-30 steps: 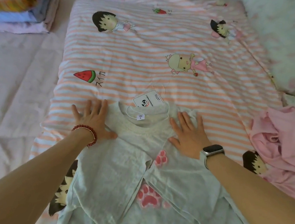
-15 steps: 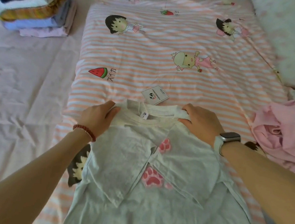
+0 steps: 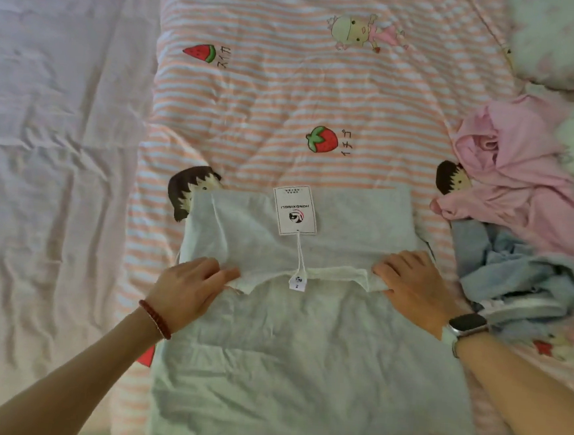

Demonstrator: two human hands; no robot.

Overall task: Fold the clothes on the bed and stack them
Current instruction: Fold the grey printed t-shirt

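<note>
Visibly two hands (image 3: 187, 288) (image 3: 414, 282); one shirt (image 3: 302, 356)

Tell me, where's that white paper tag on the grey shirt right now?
In the head view the paper tag lies on the folded-over top of the grey shirt, near the middle, beyond and between the left hand and the right hand.

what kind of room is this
Most likely a bedroom: the person is folding a grey t-shirt on a bed covered by a striped cartoon-print quilt, with a pillow at the far right and unfolded clothes, such as a pink garment, beside it.
</note>
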